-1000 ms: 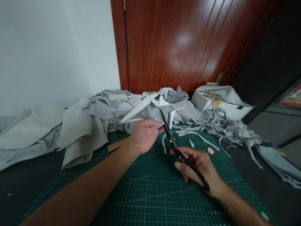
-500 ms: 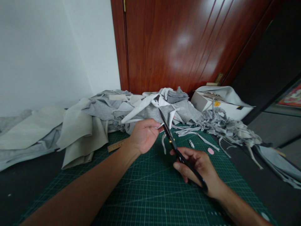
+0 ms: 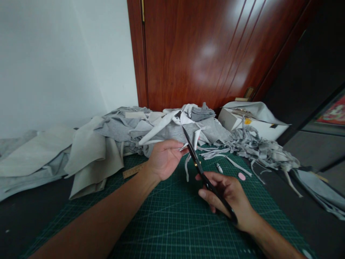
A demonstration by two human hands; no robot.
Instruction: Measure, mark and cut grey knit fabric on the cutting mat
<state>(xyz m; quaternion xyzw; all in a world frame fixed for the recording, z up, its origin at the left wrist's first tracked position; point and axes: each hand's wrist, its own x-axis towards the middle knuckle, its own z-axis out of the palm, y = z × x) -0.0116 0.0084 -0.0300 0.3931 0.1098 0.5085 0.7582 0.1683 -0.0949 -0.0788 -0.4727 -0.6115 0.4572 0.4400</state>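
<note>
My left hand [image 3: 167, 158] pinches the edge of a white and grey cloth piece [image 3: 172, 131] between thumb and fingers, above the far part of the green cutting mat [image 3: 167, 219]. A thin strip [image 3: 187, 167] hangs down beside its fingertips. Black scissors [image 3: 201, 169] are gripped in my right hand [image 3: 222, 192], blades pointing up and away. Their tips lie against the cloth, just right of my left fingertips. The blades look nearly closed, and whether fabric lies between them cannot be seen.
Heaped grey and white cloth [image 3: 115, 124] runs along the wall and door. Pale folded fabric [image 3: 93, 158] and a wooden ruler [image 3: 133, 170] lie left. To the right are a pink disc [image 3: 242, 176], a small white tube [image 3: 219, 168], tangled strips [image 3: 258, 145] and a white box [image 3: 253, 124].
The view has tilted slightly, so the mat and heaps sit a little lower in the picture. Both hands keep their holds, and the scissors have barely moved against the cloth.
</note>
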